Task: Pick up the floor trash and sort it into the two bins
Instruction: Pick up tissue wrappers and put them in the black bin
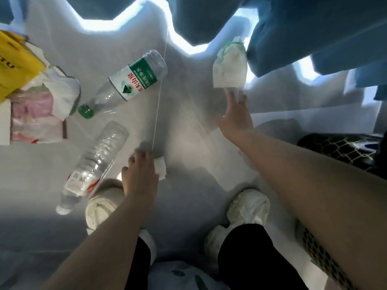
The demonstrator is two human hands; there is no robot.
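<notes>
My left hand (140, 174) reaches down to the floor and pinches a small white folded tissue (160, 168). My right hand (235, 114) stretches forward, its fingertips on the lower edge of a crumpled white paper bag with green marks (229, 69). A clear bottle with a green label and green cap (125, 83) lies on the floor ahead left. A second clear bottle with a white and red label (92, 166) lies just left of my left hand.
A pile of plastic bags, a yellow bag (14, 65) and pink wrapping (35, 118) sits at the far left. Blue curtains (314, 34) hang ahead. A black patterned bin (339, 149) is at the right, a perforated one (318, 256) under my right arm. My white shoes (249, 206) stand below.
</notes>
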